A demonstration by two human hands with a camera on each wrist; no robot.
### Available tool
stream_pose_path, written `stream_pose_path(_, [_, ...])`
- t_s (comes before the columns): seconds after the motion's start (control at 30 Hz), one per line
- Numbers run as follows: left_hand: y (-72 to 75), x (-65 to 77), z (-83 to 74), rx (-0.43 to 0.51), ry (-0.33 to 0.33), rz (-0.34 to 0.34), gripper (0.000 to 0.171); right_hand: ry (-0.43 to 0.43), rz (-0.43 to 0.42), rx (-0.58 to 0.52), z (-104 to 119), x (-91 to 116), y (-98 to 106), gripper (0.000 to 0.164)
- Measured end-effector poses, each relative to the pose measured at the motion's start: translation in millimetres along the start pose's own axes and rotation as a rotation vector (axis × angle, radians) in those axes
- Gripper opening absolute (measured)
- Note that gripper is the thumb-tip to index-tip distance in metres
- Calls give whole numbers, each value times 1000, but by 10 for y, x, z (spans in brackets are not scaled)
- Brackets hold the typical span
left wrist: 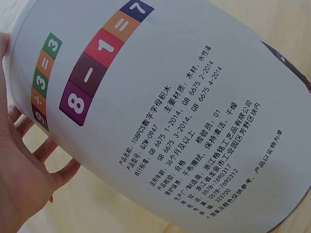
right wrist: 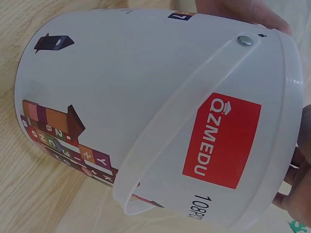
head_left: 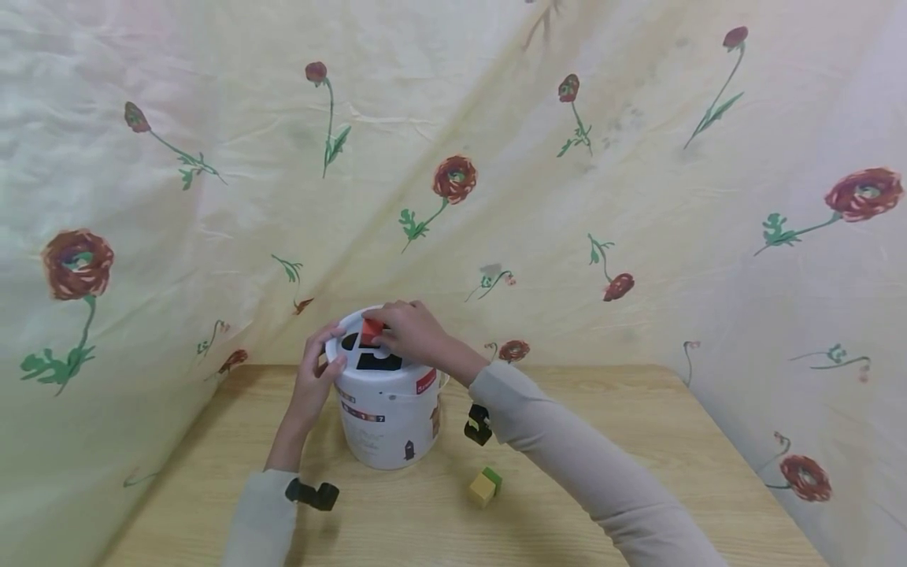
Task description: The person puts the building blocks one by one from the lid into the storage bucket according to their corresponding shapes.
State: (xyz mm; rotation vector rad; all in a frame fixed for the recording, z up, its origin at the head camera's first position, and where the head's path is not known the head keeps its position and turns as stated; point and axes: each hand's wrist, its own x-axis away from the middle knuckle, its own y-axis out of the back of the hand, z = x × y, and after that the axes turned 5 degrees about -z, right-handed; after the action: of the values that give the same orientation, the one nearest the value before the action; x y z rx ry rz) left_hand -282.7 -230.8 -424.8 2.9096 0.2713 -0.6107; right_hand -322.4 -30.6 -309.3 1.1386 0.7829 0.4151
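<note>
A white bucket (head_left: pixel 390 433) stands upright on the table, its lid (head_left: pixel 354 319) pierced by black-looking openings. My left hand (head_left: pixel 312 378) grips the lid's left edge, with thumb and fingers at the rim. Above the lid, my right hand (head_left: pixel 418 335) pinches a red block (head_left: pixel 371 331) at one of the openings; whether the block is partly inside, I cannot tell. In the right wrist view, the bucket's white handle (right wrist: pixel 170 107) hangs against its side and the right hand's fingers (right wrist: pixel 299 170) show past the lid. Printed sums and text cover the bucket in the left wrist view.
A yellow block (head_left: pixel 483 491) and a green block (head_left: pixel 494 476) lie together on the wooden table (head_left: pixel 602 409), right of the bucket and near my right forearm. Floral cloth (head_left: pixel 453 94) hangs behind and at both sides. Each wrist wears a black camera mount (head_left: pixel 312 494).
</note>
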Motion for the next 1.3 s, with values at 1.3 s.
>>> stream_pose_path(1.3, [-10,-19,-76,1,11,1,43,83,-57,-25,-191,307,100,35])
